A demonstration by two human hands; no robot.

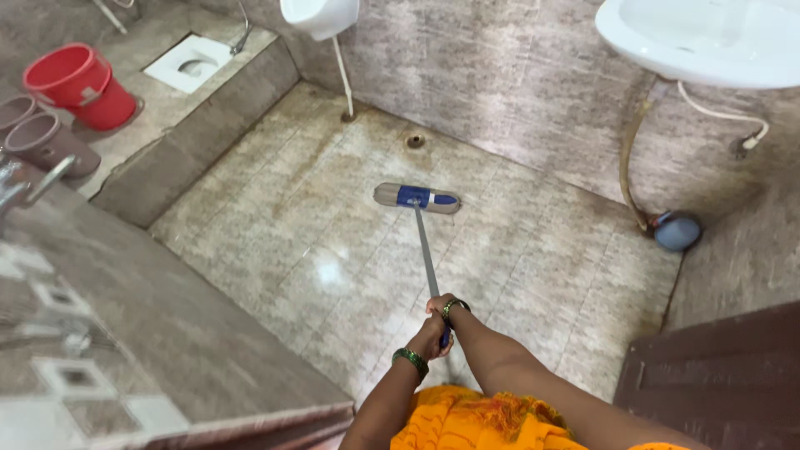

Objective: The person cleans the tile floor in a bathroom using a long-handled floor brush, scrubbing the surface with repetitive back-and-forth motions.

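Fingers of both hands, left hand (431, 335) & right hand (440, 307), clenched round long grey metal mop handle (425, 250); flat grey-blue mop head (417, 197) well ahead on wet tile floor (533, 275). Light, stiff, prob slick—grip high.

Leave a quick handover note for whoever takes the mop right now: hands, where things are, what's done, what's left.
Left hand and right hand: both closed on the mop handle, right one further down the handle.
Mop head: flat on the floor, mid-room, short of the drain.
Red bucket: on the raised step, far left.
Done: floor shines near the handle; how much is mopped, cannot tell.
Left: stained tiles toward the drain.
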